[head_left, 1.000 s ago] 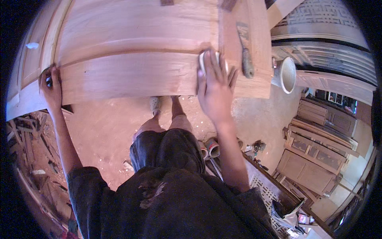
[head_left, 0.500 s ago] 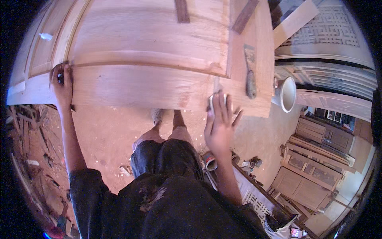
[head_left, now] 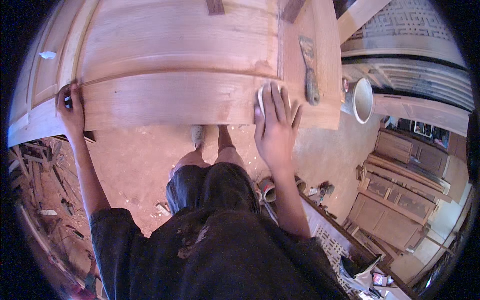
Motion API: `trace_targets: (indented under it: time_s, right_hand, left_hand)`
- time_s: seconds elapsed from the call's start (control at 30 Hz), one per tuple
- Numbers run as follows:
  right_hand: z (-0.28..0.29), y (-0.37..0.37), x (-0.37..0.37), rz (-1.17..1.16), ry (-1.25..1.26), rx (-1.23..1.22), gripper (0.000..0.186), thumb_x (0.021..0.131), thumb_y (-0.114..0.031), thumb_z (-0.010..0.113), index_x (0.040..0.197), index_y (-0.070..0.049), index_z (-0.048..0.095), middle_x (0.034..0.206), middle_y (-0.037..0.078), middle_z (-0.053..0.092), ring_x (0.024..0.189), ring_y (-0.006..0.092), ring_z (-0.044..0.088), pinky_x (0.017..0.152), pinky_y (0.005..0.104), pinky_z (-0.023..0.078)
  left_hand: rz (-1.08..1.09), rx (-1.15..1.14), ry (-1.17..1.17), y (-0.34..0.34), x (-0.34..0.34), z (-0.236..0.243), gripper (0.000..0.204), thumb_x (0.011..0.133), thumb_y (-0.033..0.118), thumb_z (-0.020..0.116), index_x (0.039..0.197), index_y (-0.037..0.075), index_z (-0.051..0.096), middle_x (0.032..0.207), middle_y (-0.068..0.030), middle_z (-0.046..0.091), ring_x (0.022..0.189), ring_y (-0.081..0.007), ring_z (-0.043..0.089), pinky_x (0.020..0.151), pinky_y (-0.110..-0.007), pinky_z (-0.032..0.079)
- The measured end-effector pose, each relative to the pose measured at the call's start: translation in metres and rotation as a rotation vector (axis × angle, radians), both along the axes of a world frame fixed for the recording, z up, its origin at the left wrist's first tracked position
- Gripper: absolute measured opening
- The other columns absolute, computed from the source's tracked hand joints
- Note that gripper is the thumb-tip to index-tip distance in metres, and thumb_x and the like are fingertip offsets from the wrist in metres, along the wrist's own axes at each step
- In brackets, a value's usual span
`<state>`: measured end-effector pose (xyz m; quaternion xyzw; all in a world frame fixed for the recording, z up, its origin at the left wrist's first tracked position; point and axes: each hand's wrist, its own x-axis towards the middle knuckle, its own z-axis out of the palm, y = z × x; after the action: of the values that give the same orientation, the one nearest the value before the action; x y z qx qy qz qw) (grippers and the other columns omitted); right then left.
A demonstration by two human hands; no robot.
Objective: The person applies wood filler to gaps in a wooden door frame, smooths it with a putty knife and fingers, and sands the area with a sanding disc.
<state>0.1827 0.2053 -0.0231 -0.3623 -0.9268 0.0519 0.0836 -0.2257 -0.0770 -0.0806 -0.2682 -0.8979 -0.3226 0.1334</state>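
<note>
A large pale wooden panelled door [head_left: 170, 100] lies flat before me. My right hand [head_left: 277, 122] presses a flat, white-edged pad [head_left: 261, 97] onto the door's near rail, close to the right corner of the recessed panel. Its fingers stretch over the pad and hide most of it. At the door's near left, my left hand [head_left: 72, 112] is curled round something small and dark that I cannot make out. A putty knife [head_left: 309, 72] with a worn blade and dark handle lies right of my right hand, on the door's right side.
Two dark wood strips [head_left: 215, 6] [head_left: 292, 10] rest on the door's far part. A white bucket [head_left: 362, 101] stands beyond its right edge. Wooden panels [head_left: 385, 220] are stacked at the right; wood scraps [head_left: 37, 175] litter the floor at left. Cans [head_left: 267, 189] stand below my right forearm.
My right hand has slid the pad away from the door's near edge and slightly left. The whole view has shifted a little. My left hand keeps its place on the door.
</note>
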Motion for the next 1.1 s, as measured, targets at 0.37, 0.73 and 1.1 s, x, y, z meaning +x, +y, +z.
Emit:
trace_targets:
  time_s: [0.37,0.73,1.1]
  right_hand:
    - [-0.021,-0.033,0.046,0.01,0.144,-0.059,0.038,0.092,-0.005,0.061,0.13,-0.003,0.061,0.143,0.018,0.053,0.134,0.0358,0.049,0.114,0.0555,0.032]
    - [-0.007,-0.031,0.031,0.012,0.133,-0.117,0.032,0.096,-0.007,0.056,0.127,0.001,0.063,0.138,0.02,0.057,0.133,0.0371,0.05,0.111,0.0525,0.037]
    - [-0.014,-0.03,0.037,0.005,0.103,-0.125,0.035,0.095,-0.01,0.057,0.128,0.0,0.061,0.144,0.017,0.052,0.138,0.037,0.044,0.113,0.0565,0.031]
  left_hand:
    - [-0.04,0.06,-0.055,0.005,0.005,-0.005,0.027,0.099,0.024,0.06,0.105,-0.001,0.07,0.105,-0.018,0.068,0.098,-0.0313,0.066,0.087,-0.037,0.051]
    - [-0.008,0.058,-0.056,0.003,0.007,-0.006,0.029,0.099,0.026,0.062,0.108,0.0,0.07,0.102,-0.0169,0.07,0.095,-0.0281,0.066,0.082,-0.036,0.051]
    - [-0.015,0.081,-0.018,0.008,0.013,0.003,0.028,0.099,0.026,0.061,0.106,0.0,0.07,0.102,-0.0178,0.069,0.094,-0.0297,0.066,0.084,-0.038,0.052]
